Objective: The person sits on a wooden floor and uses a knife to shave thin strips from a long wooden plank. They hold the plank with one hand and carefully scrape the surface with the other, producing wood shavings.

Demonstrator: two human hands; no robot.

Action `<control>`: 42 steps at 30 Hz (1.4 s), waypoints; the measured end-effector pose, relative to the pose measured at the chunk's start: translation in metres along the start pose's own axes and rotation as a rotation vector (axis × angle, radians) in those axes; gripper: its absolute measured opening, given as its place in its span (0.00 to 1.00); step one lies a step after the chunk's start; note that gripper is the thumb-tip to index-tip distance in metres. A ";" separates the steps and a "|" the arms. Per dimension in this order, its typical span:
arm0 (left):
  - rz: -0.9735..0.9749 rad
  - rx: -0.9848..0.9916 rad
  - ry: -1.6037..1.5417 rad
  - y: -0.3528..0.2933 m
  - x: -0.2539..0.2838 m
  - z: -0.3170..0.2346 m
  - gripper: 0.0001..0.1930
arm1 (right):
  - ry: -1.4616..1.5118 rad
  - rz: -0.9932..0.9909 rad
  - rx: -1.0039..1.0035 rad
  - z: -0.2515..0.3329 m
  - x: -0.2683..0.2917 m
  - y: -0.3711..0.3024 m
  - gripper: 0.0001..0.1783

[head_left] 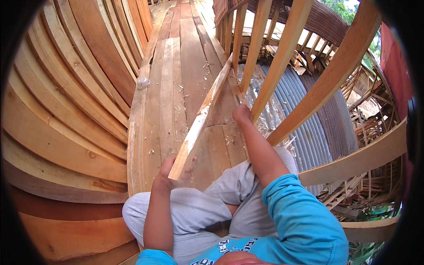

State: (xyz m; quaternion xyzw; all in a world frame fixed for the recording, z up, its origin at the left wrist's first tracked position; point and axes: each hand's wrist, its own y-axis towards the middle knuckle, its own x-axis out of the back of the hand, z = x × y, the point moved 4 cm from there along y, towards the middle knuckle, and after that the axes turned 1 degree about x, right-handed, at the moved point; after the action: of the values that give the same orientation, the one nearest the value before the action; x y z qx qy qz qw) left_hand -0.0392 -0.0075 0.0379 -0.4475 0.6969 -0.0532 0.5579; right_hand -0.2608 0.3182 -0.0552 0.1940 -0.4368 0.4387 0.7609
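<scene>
A long squared wooden batten (198, 121) slants away from me, its near end raised and its far end beside the uprights on the right. My left hand (173, 170) is closed around the near end, with the fingers curled beneath the wood. Out to the right of the batten, beside the slats, my right hand (241, 114) is a fist. A short dark, narrow piece (239, 100) shows just beyond that fist; its kind is too small to tell. Whitish, freshly cut patches run along the batten, and pale wood shavings (181, 100) are scattered below.
Plank flooring (165, 84) stretches ahead between curved-looking boards (66, 92) on the left and upright wooden slats (276, 55) on the right. A small clear container (143, 83) stands by the left boards. Corrugated metal sheets (304, 117) lie beyond the slats.
</scene>
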 end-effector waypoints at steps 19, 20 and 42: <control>0.232 -0.193 -0.015 0.004 -0.001 -0.010 0.25 | 0.293 0.263 0.704 0.085 0.072 -0.126 0.12; 0.240 -0.201 -0.006 0.002 -0.005 -0.010 0.25 | 0.318 0.289 0.654 0.083 0.071 -0.129 0.12; -0.135 -0.167 0.414 0.007 0.007 -0.050 0.25 | 0.299 0.620 0.908 0.100 0.061 -0.173 0.09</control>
State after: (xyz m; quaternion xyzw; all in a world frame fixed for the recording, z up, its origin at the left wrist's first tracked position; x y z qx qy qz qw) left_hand -0.0846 -0.0295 0.0475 -0.5172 0.7670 -0.1232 0.3592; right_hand -0.1511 0.1871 0.0656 0.3000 -0.1286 0.8081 0.4904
